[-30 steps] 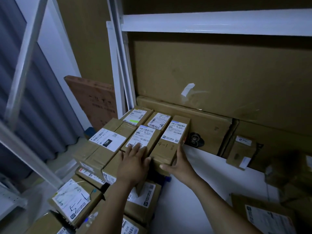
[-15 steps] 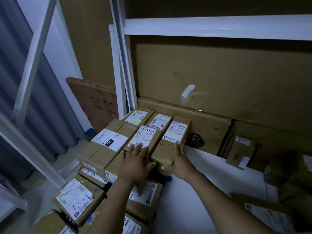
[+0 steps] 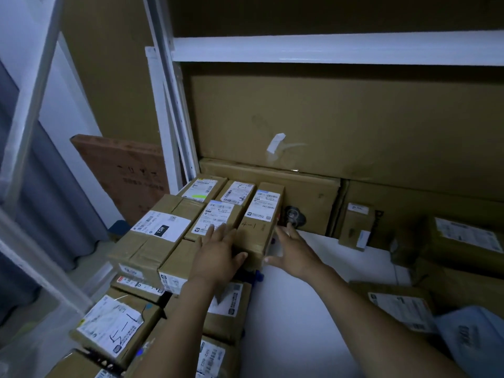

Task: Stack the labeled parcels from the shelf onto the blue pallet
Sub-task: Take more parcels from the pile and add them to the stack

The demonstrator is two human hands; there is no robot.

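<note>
Narrow brown cardboard parcel marked 4-1 [image 3: 256,227], just right of my left hand [image 3: 218,257], which lies flat, fingers straight, on the neighbouring parcel [image 3: 215,211]; my right hand [image 3: 294,249], 5 fingers spread and gripping nothing, flanks its other side (probably squaring the row).

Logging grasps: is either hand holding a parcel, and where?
Nothing is held: left hand lies flat on the parcels; right hand open beside the 4-1 parcel.
</note>
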